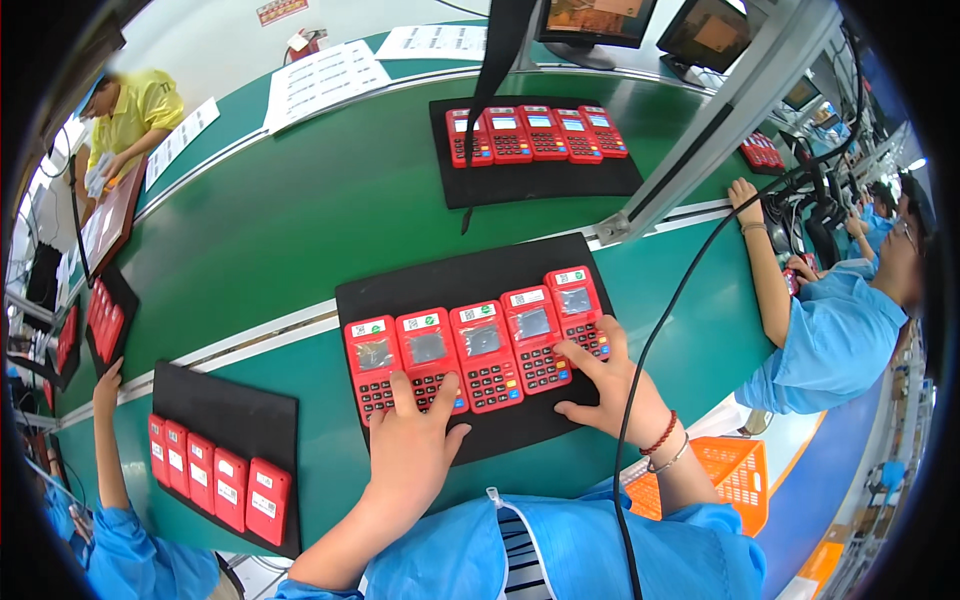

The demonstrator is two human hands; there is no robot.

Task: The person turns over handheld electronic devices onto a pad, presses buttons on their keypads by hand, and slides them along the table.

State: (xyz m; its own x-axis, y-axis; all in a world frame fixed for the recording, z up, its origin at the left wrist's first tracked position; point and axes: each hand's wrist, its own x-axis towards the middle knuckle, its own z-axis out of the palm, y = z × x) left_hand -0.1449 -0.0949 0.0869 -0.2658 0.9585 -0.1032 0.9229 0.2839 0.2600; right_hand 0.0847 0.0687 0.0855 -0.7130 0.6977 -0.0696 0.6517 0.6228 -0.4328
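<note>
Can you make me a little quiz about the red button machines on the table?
1. How many red keypad devices lie in a row on the black mat right in front of the person?
2. True or false: the left hand and the right hand both rest on the keypads of that row.
3. What hangs beside the right hand? A) a black cable B) a yellow rope C) a silver chain

Key: 1) five. 2) true. 3) A.
</note>
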